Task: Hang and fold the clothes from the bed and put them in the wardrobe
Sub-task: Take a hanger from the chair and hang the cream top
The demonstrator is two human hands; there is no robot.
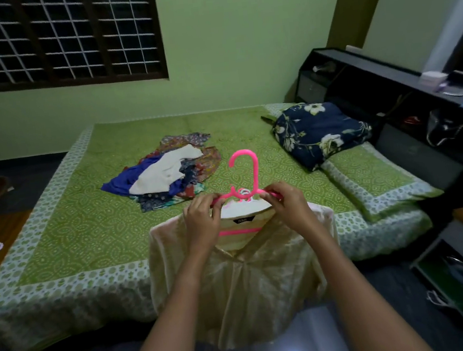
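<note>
- The left hand [203, 213] and the right hand [284, 201] hold up the pink hanger [245, 167] in front of the person, one on each side of its hook. The fingers [208, 203] of both hands are curled and pinch the hanger's arms, it seems together with the collar cloth.
- The cream garment [237, 276] hangs below the fingers, and its neck opening is around the hanger. I cannot tell if both shoulders sit fully on the arms, because the hands cover these places.
- If one shoulder is only half on, I think the cloth can slip off that side when the fingers let go. The garment would then drop to the floor under the hands.
- The neck opening looks wide, so the hanger may tilt inside it and the garment may slide toward one hand.
- A hard pull at the collar could stretch the thin cloth.
- Beyond the fingers, well apart from them, the pile of clothes [166, 173] lies on the bed [84, 222], not yet sorted.
- The wardrobe is not in view. On the way there, the long hem under the hands could drag or catch.
</note>
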